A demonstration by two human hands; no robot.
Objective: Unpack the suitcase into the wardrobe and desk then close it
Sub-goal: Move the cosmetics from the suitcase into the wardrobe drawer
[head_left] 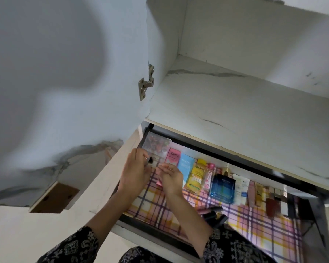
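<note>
An open drawer (pixel 198 144) lined with pink and yellow checked paper (pixel 254 223) holds a row of cosmetics: a pink Pond's tube (pixel 173 156), a light blue tube (pixel 187 166), a yellow bottle (pixel 197 176), a blue perfume box (pixel 223 187) and several more. My left hand (pixel 135 171) grips a small black tube (pixel 150 161) over the drawer's left end. My right hand (pixel 170 177) hovers beside it with fingers loosely curled, touching nothing that I can make out. The suitcase is out of view.
A clear packet of small colourful items (pixel 156 144) lies in the drawer's back left corner. Dark tubes (pixel 215 213) lie near the drawer front. Above is a white marbled shelf (pixel 245 103). The open wardrobe door (pixel 65 73) with its hinge (pixel 145 83) stands left.
</note>
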